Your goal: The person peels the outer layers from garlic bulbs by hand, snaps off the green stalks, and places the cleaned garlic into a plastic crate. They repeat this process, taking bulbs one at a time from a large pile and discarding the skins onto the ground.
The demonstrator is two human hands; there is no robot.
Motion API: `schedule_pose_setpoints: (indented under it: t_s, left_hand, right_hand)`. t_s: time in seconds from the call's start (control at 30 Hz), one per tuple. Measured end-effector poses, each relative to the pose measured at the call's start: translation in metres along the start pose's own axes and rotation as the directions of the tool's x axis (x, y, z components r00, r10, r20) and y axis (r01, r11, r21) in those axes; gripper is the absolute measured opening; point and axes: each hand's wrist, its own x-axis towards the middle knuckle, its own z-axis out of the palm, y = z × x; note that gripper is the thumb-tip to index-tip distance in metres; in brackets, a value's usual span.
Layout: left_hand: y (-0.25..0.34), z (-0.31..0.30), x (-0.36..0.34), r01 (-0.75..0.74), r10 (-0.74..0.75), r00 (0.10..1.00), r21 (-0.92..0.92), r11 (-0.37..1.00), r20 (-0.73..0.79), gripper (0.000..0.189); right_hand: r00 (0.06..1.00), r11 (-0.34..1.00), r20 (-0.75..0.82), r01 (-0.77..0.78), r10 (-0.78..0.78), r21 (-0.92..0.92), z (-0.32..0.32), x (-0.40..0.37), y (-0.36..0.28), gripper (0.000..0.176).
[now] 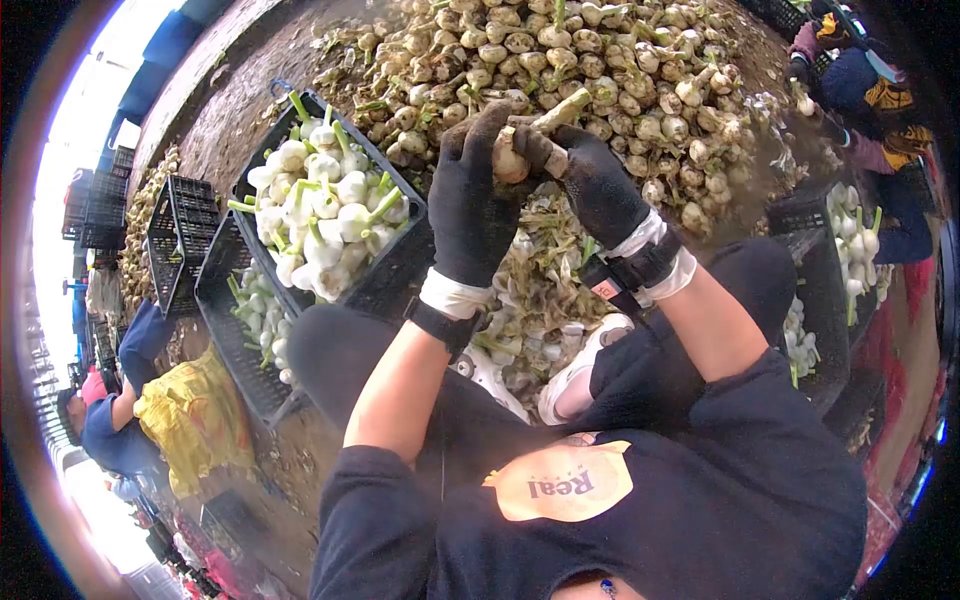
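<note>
In front of me, my left hand (475, 195) and my right hand (600, 185) meet over a garlic bulb (510, 158), both in dark, dirty gloves. The fingers of my left hand are closed around the bulb, whose thick cut stem (562, 110) points up to the right. My right hand pinches at the stem's base; its fingertips partly cover the garlic. Just beyond lies a big heap of unpeeled, soil-stained garlic (560, 60). Beneath my hands, loose garlic skins (550, 275) are piled between my shoes.
At left, a black crate (418, 215) holds clean white garlic, resting over another crate (245, 375) of garlic. More crated white garlic (850, 240) stands at right. A stack of dark crates (180, 245) is farther left. People work at both sides, one beside a yellow sack (195, 420).
</note>
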Motion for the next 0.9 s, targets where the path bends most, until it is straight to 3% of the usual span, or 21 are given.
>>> schedule_pose_setpoints:
  t_s: [0.1, 0.13, 0.27, 0.3, 0.33, 0.37, 0.43, 0.47, 0.5, 0.53, 0.57, 0.6, 0.63, 0.67, 0.7, 0.73, 0.77, 0.8, 0.83, 0.9]
  left_hand:
    - [-0.002, 0.001, 0.002, -0.039, 0.039, 0.999, 0.002, 0.999, 0.019, 0.069]
    - [-0.003, 0.0, 0.003, -0.04, 0.042, 0.999, -0.037, 0.998, 0.032, 0.068]
    - [-0.008, 0.001, 0.001, -0.06, 0.06, 0.998, -0.03, 0.998, -0.001, 0.076]
    - [-0.008, 0.002, 0.001, 0.079, -0.066, 0.996, -0.291, 0.953, 0.054, 0.072]
    - [-0.009, 0.002, 0.0, 0.221, -0.174, 0.975, -0.522, 0.824, 0.138, 0.069]
    - [-0.01, 0.001, -0.001, 0.222, -0.177, 0.975, -0.52, 0.824, 0.136, 0.069]
    - [-0.017, -0.002, -0.002, 0.642, -0.461, 0.755, -0.667, 0.378, 0.466, 0.062]
    - [-0.031, 0.004, -0.008, 0.637, -0.416, 0.732, -0.76, 0.133, 0.54, 0.052]
    - [-0.035, 0.007, -0.008, 0.637, -0.415, 0.732, -0.759, 0.133, 0.541, 0.052]
    - [-0.038, 0.009, -0.008, 0.654, -0.385, 0.693, -0.757, -0.022, 0.61, 0.051]
    - [-0.041, 0.011, -0.009, 0.659, -0.342, 0.656, -0.731, -0.175, 0.673, 0.051]
    - [-0.042, 0.011, -0.008, 0.654, -0.289, 0.621, -0.685, -0.322, 0.729, 0.054]
    - [-0.03, 0.008, -0.004, 0.654, -0.289, 0.622, -0.686, -0.321, 0.728, 0.054]
    - [-0.017, 0.006, -0.002, 0.634, -0.365, 0.648, -0.739, -0.228, 0.669, 0.054]
    - [-0.008, 0.003, 0.0, 0.611, -0.434, 0.672, -0.78, -0.131, 0.6, 0.053]
    - [-0.012, 0.005, -0.005, 0.61, -0.436, 0.672, -0.782, -0.132, 0.598, 0.053]
    - [-0.018, 0.007, -0.011, 0.607, -0.423, 0.77, -0.754, 0.253, 0.478, 0.051]
    - [-0.02, 0.007, -0.013, 0.513, -0.352, 0.858, -0.614, 0.6, 0.373, 0.049]
    - [-0.025, 0.005, -0.012, 0.513, -0.353, 0.859, -0.614, 0.6, 0.372, 0.049]
    - [-0.032, 0.0, -0.005, 0.711, -0.288, 0.675, -0.703, 0.006, 0.679, 0.047]
  right_hand:
    - [0.993, 0.999, -0.107, 0.047, -0.047, -0.002, 0.001, 0.003, 0.009, 0.042]
    - [0.998, 0.998, -0.034, -0.059, 0.059, 0.007, -0.004, 0.002, 0.007, 0.039]
    - [0.998, 0.987, -0.063, -0.009, 0.019, 0.16, -0.007, 0.005, 0.028, 0.035]
    - [0.998, 0.992, -0.068, 0.014, -0.005, 0.124, -0.009, 0.005, 0.03, 0.033]
    - [0.997, 0.996, -0.069, 0.036, -0.03, 0.087, -0.011, 0.005, 0.032, 0.031]
    - [0.997, 0.996, -0.066, 0.034, -0.029, 0.087, -0.013, 0.004, 0.034, 0.031]
    - [0.984, 0.989, -0.136, 0.131, -0.119, 0.076, -0.012, 0.002, 0.024, 0.027]
    - [0.984, 0.989, -0.136, 0.13, -0.119, 0.076, -0.014, 0.004, 0.027, 0.027]
    - [0.967, 0.974, -0.124, 0.216, -0.223, -0.068, -0.018, 0.008, 0.028, 0.026]
    - [0.941, 0.931, -0.096, 0.298, -0.323, -0.209, -0.021, 0.011, 0.03, 0.026]
    - [0.941, 0.931, -0.097, 0.299, -0.324, -0.209, -0.023, 0.012, 0.031, 0.026]
    - [0.932, 0.891, -0.073, 0.314, -0.355, -0.327, -0.024, 0.013, 0.03, 0.026]
    - [0.923, 0.837, -0.045, 0.326, -0.383, -0.439, -0.024, 0.014, 0.029, 0.026]
    - [0.923, 0.837, -0.042, 0.328, -0.384, -0.439, -0.021, 0.015, 0.028, 0.026]
    - [0.959, 0.907, -0.017, 0.261, -0.282, -0.329, -0.017, 0.016, 0.026, 0.027]
    - [0.984, 0.959, 0.02, 0.179, -0.18, -0.219, -0.014, 0.016, 0.025, 0.028]
    - [0.984, 0.959, 0.023, 0.18, -0.179, -0.22, -0.01, 0.014, 0.025, 0.028]
    - [0.985, 0.974, -0.027, 0.163, -0.169, -0.161, -0.006, 0.01, 0.024, 0.022]
    - [0.985, 0.984, -0.077, 0.148, -0.156, -0.1, -0.004, 0.007, 0.024, 0.016]
    - [0.994, 0.997, -0.085, 0.066, -0.07, -0.048, -0.009, 0.005, 0.028, 0.019]
